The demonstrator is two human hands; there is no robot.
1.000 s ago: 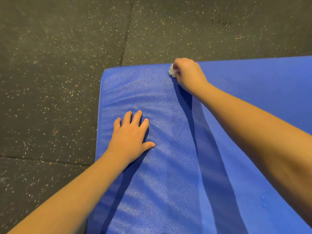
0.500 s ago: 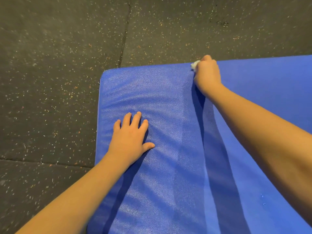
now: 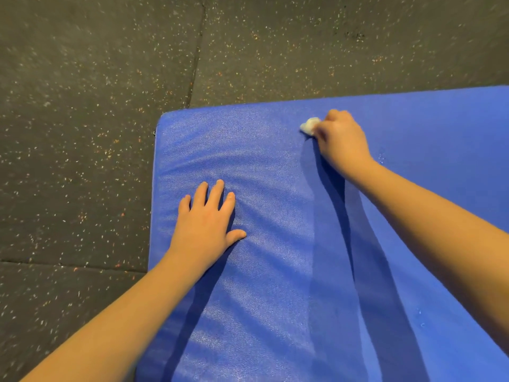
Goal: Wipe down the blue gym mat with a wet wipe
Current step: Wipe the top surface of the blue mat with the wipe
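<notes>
The blue gym mat (image 3: 270,166) lies on the floor and fills the lower right of the view, its far left corner at the upper middle. My left hand (image 3: 205,224) rests flat on the mat near its left edge, fingers straight and spread. Close to the mat's far edge, my right hand (image 3: 340,139) grips a crumpled white wet wipe (image 3: 309,125) and presses it onto the mat. Only a small bunch of the wipe shows past my fingers.
Dark speckled rubber floor tiles (image 3: 82,133) surround the mat on the left and at the back, with seams between them. A few small wet drops (image 3: 421,323) sit on the mat at the lower right.
My right hand with the wipe slid right along the far edge, then came back toward me, a little away from that edge. My left hand has stayed in place.
</notes>
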